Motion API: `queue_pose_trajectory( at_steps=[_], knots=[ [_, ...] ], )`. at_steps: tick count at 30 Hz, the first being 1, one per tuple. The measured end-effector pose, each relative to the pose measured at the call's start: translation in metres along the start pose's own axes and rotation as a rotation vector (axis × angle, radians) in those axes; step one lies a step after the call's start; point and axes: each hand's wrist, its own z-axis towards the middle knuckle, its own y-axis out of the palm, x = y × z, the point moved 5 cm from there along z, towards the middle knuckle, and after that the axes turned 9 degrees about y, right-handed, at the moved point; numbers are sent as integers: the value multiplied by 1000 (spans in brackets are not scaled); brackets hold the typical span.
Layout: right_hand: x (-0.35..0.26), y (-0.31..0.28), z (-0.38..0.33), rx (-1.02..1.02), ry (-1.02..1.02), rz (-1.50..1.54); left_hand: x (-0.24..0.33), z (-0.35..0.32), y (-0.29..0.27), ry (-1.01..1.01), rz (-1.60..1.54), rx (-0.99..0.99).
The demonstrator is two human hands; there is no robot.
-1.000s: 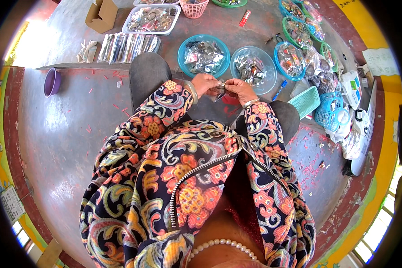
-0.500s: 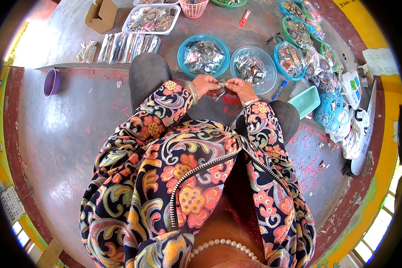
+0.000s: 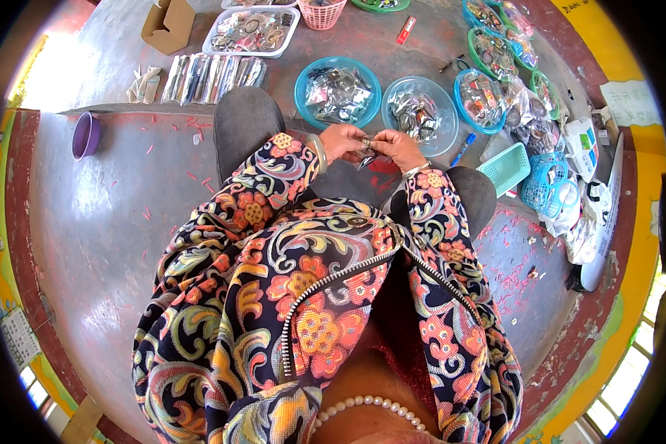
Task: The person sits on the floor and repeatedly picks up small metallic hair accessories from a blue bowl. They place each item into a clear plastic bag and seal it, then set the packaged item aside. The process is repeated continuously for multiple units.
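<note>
My left hand (image 3: 340,142) and my right hand (image 3: 399,148) meet between my knees, fingertips pinched together on a small clear plastic packet (image 3: 365,156). Something dark shows in the packet, too small to make out. Just beyond my left hand stands a blue basin (image 3: 297,98) full of shiny small packets (image 3: 340,95). A clear bluish bowl (image 3: 444,133), also holding small packets, lies just past my right hand. A blue marker pen (image 3: 463,149) rests to the right of that hand.
At the far left are a cardboard box (image 3: 167,27), a white tray (image 3: 233,52) and bundled long packets (image 3: 213,80). Several filled baskets (image 3: 491,53) crowd the right, near an empty green basket (image 3: 507,172). A purple bowl (image 3: 86,137) sits on the left.
My fingers have shifted slightly on the small packet, and its lower end is turned a little. The bowls, baskets and other things stay where they were.
</note>
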Motion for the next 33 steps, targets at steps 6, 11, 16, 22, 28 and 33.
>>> queue_pose_trajectory(
  at_steps=[6,11,16,22,28,33],
  knots=[
    [2,-2,1,46,-15,6,2,0,2,32,-15,-10],
    [5,-3,4,56,14,-7,5,-1,2,29,48,14],
    [5,-1,5,22,24,-2,6,1,2,104,207,16],
    [16,-1,7,-59,84,297,8,-2,5,43,285,7],
    [13,-4,5,-22,39,414,10,-3,6,22,144,8],
    [7,-5,4,34,-65,423,0,1,0,58,10,35]
  ],
)
